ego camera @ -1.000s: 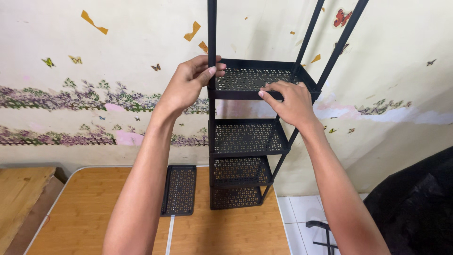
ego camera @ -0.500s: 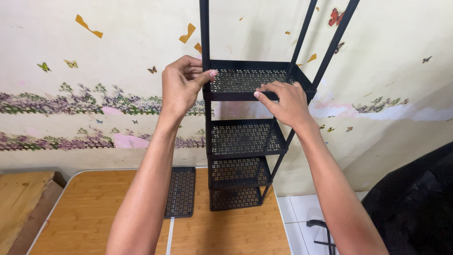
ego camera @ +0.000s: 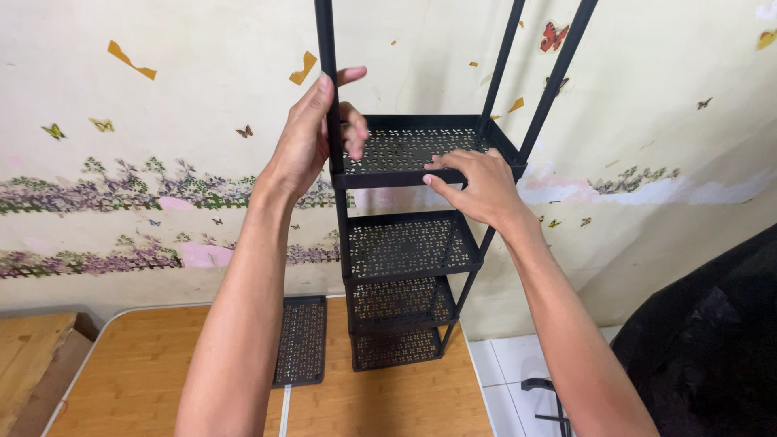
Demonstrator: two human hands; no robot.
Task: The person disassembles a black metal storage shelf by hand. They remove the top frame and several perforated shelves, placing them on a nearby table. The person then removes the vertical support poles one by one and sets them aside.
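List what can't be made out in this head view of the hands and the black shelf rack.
- Top of the black rack: its posts run off the upper edge.
- Rack's feet: hidden behind the lowest shelf.
- Left hand: its fingers are blurred, so its grip on the front left post is unclear.
- Top shelf: the right hand covers part of its front edge.
- Loose perforated panel: partly behind the left forearm.

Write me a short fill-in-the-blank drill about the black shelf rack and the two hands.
1. The left hand is beside the rack's front-left ____.
2. The right hand rests on the front edge of the ____ perforated shelf.
3. A loose shelf panel lies flat on the wooden ____.
4. The metal shelf rack has ____ shelves fitted.

Missing words: post; top; table; four
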